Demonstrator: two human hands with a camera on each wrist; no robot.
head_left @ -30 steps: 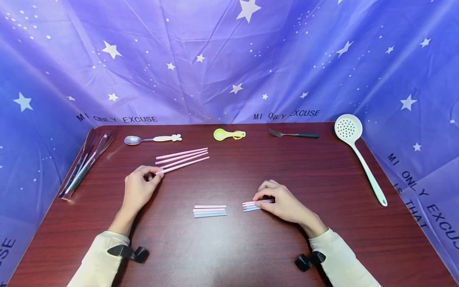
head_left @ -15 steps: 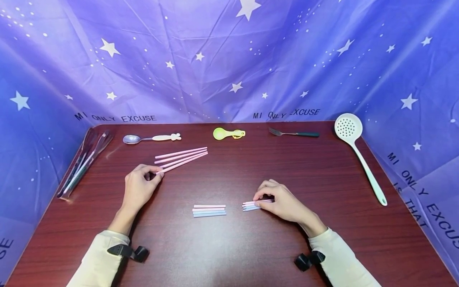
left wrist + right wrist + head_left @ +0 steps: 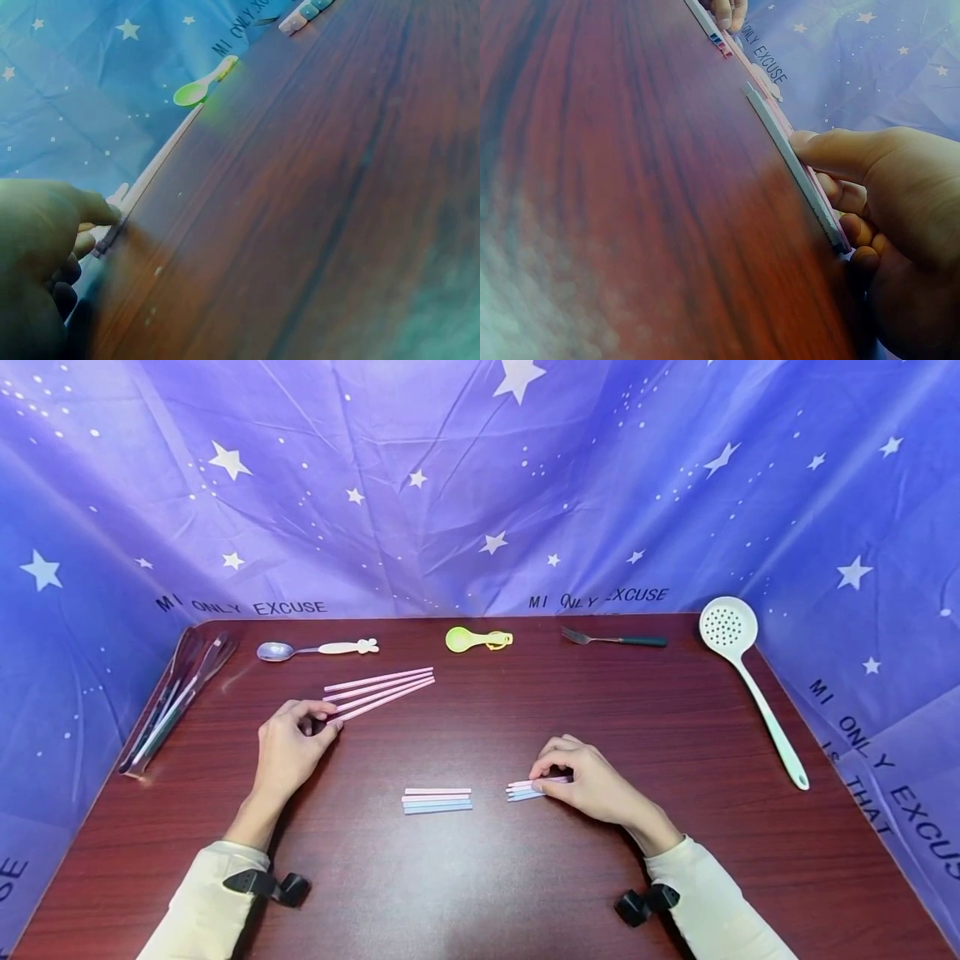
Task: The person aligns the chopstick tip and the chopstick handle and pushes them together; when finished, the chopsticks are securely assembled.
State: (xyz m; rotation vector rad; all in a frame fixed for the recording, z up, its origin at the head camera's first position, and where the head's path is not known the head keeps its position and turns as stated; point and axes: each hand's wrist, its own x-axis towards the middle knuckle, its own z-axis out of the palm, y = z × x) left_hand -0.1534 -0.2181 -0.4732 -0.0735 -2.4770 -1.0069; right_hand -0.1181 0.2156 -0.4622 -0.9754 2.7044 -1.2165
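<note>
Several long pink sticks (image 3: 382, 683) lie fanned out on the table, left of the middle. My left hand (image 3: 288, 747) has its thumb and index finger at their near-left ends, pinching the closest ones; the fingertips partly cover those ends. In the left wrist view a pink stick (image 3: 161, 156) runs out from the fingers. My right hand (image 3: 588, 781) holds a small bundle of short pink and blue sticks (image 3: 522, 791) between thumb and fingers, low at the table; the palm hides their right ends. A matching row of short pink and blue sticks (image 3: 438, 802) lies between the hands.
Along the back edge lie a spoon (image 3: 341, 648) with a white handle, a yellow-green measuring spoon (image 3: 461, 640) and a dark-handled fork (image 3: 633, 642). A pale skimmer (image 3: 761, 689) lies at the right. A clear bag of utensils (image 3: 176, 706) is at the left edge. Starry cloth surrounds the table.
The nearest long pink stick has shifted up against its neighbours under my left hand. My left fingertips have since spread slightly over the stick ends. The right hand has stayed put.
</note>
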